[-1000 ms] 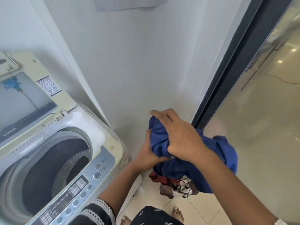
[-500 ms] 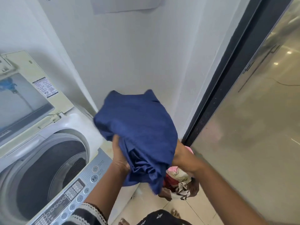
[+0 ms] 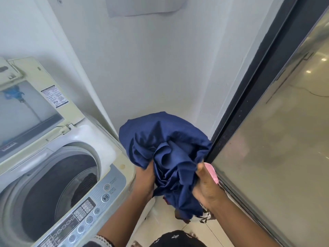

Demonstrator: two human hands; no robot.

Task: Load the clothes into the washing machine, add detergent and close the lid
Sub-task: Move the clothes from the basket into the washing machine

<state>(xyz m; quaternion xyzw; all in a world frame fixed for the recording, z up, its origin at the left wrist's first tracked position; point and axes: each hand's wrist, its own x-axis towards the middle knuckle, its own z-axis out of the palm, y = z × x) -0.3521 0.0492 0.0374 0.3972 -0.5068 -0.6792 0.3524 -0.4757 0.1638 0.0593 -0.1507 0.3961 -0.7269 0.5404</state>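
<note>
While the washing machine stands at the left with its lid raised and its drum showing dark cloth inside, the control panel faces the person. Just right of the machine, the left hand grips the lower left of a bunched blue garment, held in the air above the tiled floor. The right hand clutches the garment's right side, fingers curled into the folds. Below it, more clothes lie partly hidden, beside a dark-framed glass door.
</note>
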